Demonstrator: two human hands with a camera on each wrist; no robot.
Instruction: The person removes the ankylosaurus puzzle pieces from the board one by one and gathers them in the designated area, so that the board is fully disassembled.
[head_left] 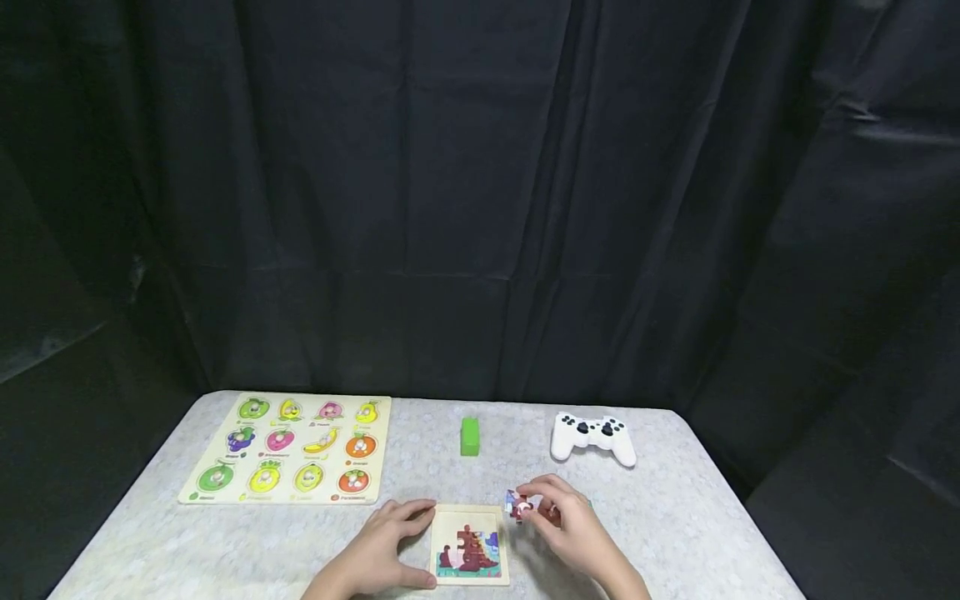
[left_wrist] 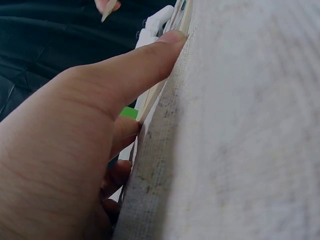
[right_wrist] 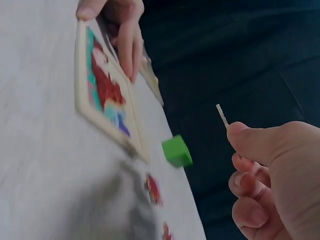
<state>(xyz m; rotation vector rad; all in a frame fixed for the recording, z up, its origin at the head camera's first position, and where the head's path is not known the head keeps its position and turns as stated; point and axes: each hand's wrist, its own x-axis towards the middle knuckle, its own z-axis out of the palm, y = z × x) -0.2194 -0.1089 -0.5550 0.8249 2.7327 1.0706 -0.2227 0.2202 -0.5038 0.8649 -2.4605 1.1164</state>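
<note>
Table (head_left: 675,517) with a pale speckled cover stands before black curtains. Fruit peg-puzzle board (head_left: 288,447) lies at the far left, the largest item on it. White game controller (head_left: 592,437) sits at the far right, well apart from the board. Small jigsaw tray (head_left: 469,544), partly filled with a red-brown picture, lies at the near edge between the hands. Left hand (head_left: 386,542) rests on the table with fingers relaxed, thumb and fingertips touching the tray's left edge. Right hand (head_left: 570,525) hovers just right of the tray, fingers curled, pinching a thin jigsaw piece (head_left: 520,506) above the table. Green block (head_left: 469,437) stands between board and controller. Loose red pieces (right_wrist: 153,189) lie near the tray.
</note>
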